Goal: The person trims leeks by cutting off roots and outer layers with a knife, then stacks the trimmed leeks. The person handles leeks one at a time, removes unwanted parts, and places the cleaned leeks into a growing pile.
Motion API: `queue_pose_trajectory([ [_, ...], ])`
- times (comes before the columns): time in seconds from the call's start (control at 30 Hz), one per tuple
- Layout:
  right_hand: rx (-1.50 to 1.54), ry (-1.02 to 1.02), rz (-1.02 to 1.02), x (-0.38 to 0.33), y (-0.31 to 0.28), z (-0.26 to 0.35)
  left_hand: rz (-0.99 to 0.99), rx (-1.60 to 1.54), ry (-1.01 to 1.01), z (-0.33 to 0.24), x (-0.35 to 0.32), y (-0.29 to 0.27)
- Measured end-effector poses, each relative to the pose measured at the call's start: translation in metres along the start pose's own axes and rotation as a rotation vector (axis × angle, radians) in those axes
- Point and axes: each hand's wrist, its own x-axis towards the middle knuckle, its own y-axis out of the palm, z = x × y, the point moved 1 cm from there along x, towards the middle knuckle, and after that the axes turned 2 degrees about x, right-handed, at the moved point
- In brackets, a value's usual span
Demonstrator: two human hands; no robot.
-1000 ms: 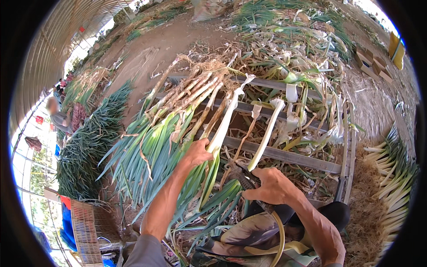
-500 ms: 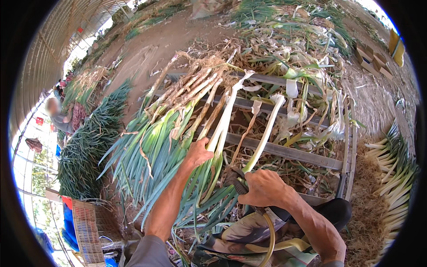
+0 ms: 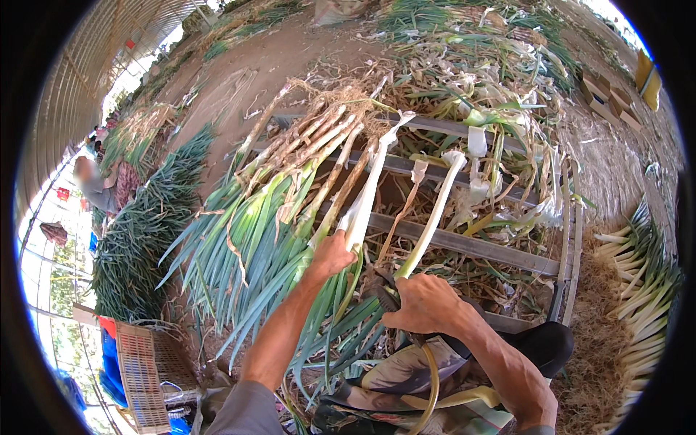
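My left hand (image 3: 332, 257) is closed around the lower white part of a peeled green onion stalk (image 3: 375, 185), whose root end points away from me. My right hand (image 3: 429, 303) grips a dark nozzle-like tool (image 3: 386, 296) joined to a yellow hose (image 3: 433, 373); its exact shape is partly hidden. Another peeled green onion (image 3: 437, 221) slants up from beside my right fingers, and whether they touch it I cannot tell. Left of my left hand lies a bunch of unpeeled green onions (image 3: 250, 206), with brown skins and matted roots at the far end.
Beneath the onions is a metal rack (image 3: 464, 251), strewn with peeled-off skins (image 3: 500, 170). Trimmed onions (image 3: 641, 290) lie in a row at the right. At the left are a green onion heap (image 3: 148, 235), a plastic crate (image 3: 141, 373) and a seated person (image 3: 101, 190). Cardboard boxes (image 3: 607, 98) stand far right.
My left hand has shifted slightly right and down, onto the peeled stalk. My right hand, with the tool, has moved slightly left. The onion bunch lies nearly as before.
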Motion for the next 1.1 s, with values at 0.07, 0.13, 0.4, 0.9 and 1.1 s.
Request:
queue_pose_trajectory([
  [0.07, 0.02, 0.007, 0.037, -0.003, -0.003, 0.002, -0.008, -0.042, -0.03, 0.004, 0.002, 0.003],
  [0.13, 0.041, 0.001, 0.049, -0.006, -0.005, 0.003, -0.011, -0.05, -0.057, -0.003, 0.002, -0.001],
  [0.4, 0.032, 0.03, -0.042, 0.01, -0.003, -0.004, -0.066, -0.03, -0.095, -0.014, -0.002, -0.004],
  [0.9, 0.032, 0.002, -0.216, 0.034, -0.005, -0.018, -0.149, -0.007, -0.043, -0.006, 0.008, 0.013],
  [1.1, -0.02, 0.021, -0.301, 0.06, -0.012, -0.027, -0.163, 0.007, 0.004, 0.003, 0.014, 0.018],
])
